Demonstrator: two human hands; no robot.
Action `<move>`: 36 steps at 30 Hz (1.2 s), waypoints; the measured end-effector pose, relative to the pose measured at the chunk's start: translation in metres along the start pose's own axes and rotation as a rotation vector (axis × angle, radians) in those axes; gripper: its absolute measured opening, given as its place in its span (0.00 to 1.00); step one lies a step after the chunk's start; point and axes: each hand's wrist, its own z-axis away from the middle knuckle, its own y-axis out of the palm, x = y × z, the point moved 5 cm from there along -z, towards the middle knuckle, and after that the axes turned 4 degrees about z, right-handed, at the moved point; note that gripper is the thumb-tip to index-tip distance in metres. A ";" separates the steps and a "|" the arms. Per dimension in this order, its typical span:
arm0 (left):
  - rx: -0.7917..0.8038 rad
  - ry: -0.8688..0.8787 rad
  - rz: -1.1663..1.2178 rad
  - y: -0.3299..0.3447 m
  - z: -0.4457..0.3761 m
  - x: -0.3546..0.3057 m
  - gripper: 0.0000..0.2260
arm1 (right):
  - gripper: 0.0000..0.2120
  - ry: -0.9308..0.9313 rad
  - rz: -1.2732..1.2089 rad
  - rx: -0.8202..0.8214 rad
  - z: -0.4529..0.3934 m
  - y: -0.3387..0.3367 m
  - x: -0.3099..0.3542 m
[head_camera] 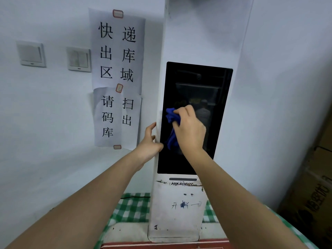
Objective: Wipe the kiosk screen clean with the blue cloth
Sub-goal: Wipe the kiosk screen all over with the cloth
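Right hand bunching blue cloth against dark kiosk screen toward nine o'clock, left hand gripping kiosk's left edge, paper notices further toward nine o'clock

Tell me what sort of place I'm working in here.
Likely a parcel pickup station: wall signs mark an express-parcel checkout area and ask people to scan out, a HIKROBOT kiosk stands on the table, and cardboard boxes are stacked on the right.

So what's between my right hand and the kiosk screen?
The blue cloth, bunched under the right hand against the kiosk screen, as the head view shows.
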 end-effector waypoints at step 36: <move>0.016 0.034 0.003 0.004 0.007 0.000 0.40 | 0.14 -0.215 0.083 0.071 0.032 0.022 0.019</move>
